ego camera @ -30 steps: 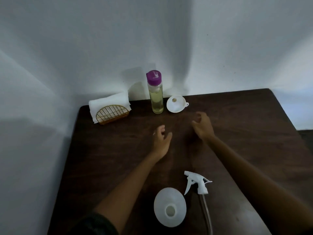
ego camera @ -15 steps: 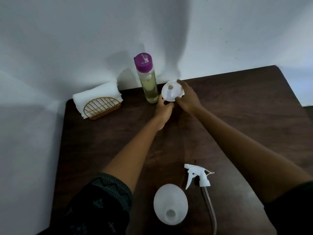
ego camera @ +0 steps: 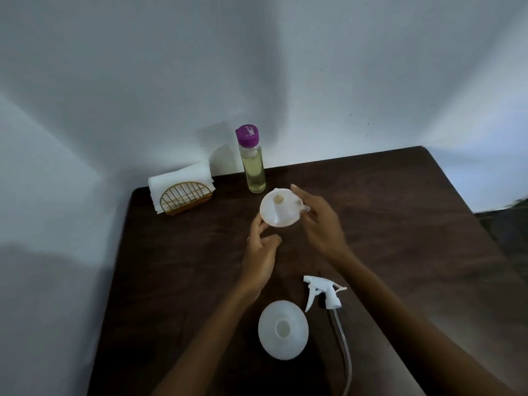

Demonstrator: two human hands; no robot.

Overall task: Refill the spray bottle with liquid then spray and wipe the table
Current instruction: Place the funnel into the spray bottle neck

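Observation:
A white funnel (ego camera: 278, 208) is lifted off the dark table (ego camera: 400, 224), its spout pointing toward me. My right hand (ego camera: 320, 224) holds its rim at the right side. My left hand (ego camera: 261, 250) sits just below the funnel's left edge, fingers loosely curled, one fingertip touching the rim. The white spray bottle (ego camera: 283, 330) stands open near the front edge, seen from above. Its white trigger head (ego camera: 324, 292) with a clear tube lies beside it on the right. A clear bottle (ego camera: 253, 164) of yellowish liquid with a purple cap stands at the back.
A gold wire holder with white paper napkins (ego camera: 183, 190) sits at the back left corner of the table. White walls close in behind and to the left. The table's right half is bare wood.
Both hands reached to the funnel by the liquid bottle, and my right hand picked it up. The funnel has since come toward me, away from the bottle.

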